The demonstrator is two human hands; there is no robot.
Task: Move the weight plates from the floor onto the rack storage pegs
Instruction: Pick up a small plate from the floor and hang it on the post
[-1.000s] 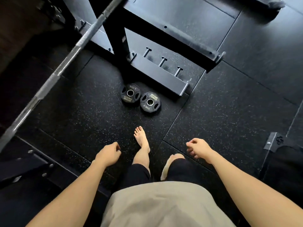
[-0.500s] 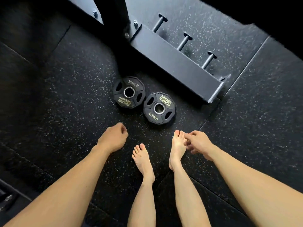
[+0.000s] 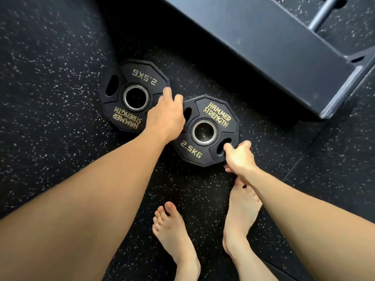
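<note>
Lying flat, the right plate (image 3: 205, 130) had the right hand (image 3: 239, 157) pinching its near slot; the left hand (image 3: 165, 116), open, rested across the left plate (image 3: 129, 96).

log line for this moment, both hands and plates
phase: reaching | left hand: over left plate edge | right hand: at right plate grip slot | plates: flat on floor

Two black ten-sided 2.5 kg weight plates lie flat, side by side on the speckled black rubber floor (image 3: 50, 128): the left plate (image 3: 133, 78) and right plate (image 3: 213, 114), with the dark steel rack base beam (image 3: 263, 47) behind them and two bare feet (image 3: 172, 236) in front.
</note>
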